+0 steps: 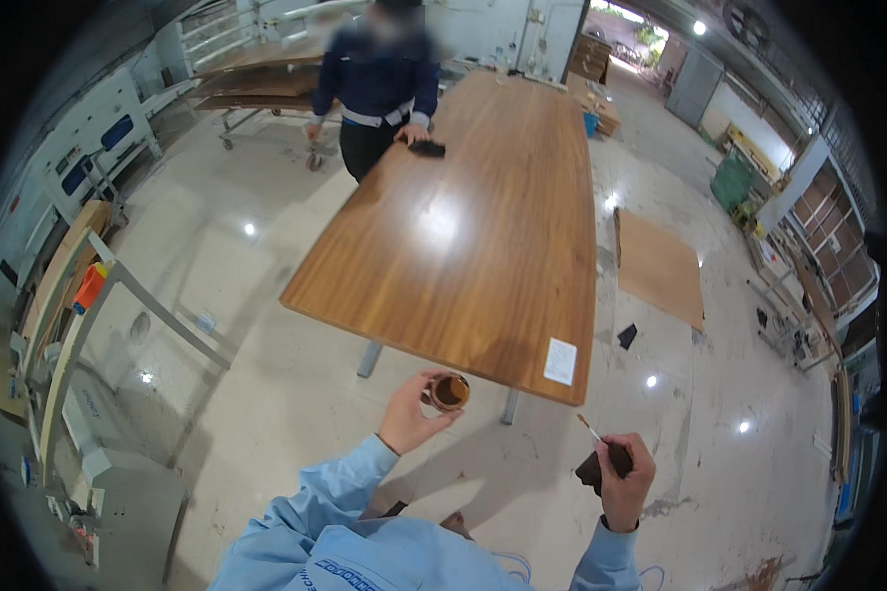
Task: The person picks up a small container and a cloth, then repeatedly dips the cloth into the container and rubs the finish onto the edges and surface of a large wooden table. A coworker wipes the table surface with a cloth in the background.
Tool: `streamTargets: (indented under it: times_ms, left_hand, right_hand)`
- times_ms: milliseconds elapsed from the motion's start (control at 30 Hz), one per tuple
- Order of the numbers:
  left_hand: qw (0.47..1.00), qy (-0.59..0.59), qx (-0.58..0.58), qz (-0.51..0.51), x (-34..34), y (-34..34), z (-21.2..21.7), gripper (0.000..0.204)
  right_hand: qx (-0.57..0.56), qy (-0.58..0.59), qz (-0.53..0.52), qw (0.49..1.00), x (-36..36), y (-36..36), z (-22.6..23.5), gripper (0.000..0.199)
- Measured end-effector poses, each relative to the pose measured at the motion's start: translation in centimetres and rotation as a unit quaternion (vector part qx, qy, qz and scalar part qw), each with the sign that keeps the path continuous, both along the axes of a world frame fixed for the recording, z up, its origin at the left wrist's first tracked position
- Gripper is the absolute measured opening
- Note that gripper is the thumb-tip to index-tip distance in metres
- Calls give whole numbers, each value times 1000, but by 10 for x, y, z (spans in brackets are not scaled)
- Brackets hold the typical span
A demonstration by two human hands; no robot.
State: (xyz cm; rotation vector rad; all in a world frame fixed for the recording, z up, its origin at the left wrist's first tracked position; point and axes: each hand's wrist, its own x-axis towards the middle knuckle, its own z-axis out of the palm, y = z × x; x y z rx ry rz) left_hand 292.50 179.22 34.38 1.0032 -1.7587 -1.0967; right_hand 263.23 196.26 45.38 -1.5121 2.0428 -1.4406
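Note:
My left hand (409, 416) is closed around a small round cup (450, 391) of brown liquid, held just in front of the near edge of a large wooden tabletop (463, 286). Off the tabletop's near right corner, my right hand (633, 485) grips a thin paintbrush (588, 426), its brown tip pointing up and left. A dark cloth (589, 474) is bunched in the same hand. On the tabletop's near right corner lies a white paper (561, 361). The wood looks glossy and reflects a bright light.
Across the tabletop's left side stands a person (376, 84) with one hand by a black cloth (427, 148). A cardboard sheet (660, 261) and a dark scrap (628, 337) lie on the floor at right. To my left is a frame (158, 305) with an orange bottle (90, 288).

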Motion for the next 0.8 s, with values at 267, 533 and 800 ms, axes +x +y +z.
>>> streamTargets:
  times_ms: [267,533,800]
  left_hand:
    - [1000,0,-5,-27,73,-35,10,61]
    - [995,-29,-77,-51,127,-51,10,60]
    - [992,-20,-113,-56,136,-52,9,58]
  right_hand:
    - [11,137,53,989,113,-60,50,10]
    - [79,326,149,930,215,-111,62,21]
    - [153,438,222,858,252,-153,46,6]
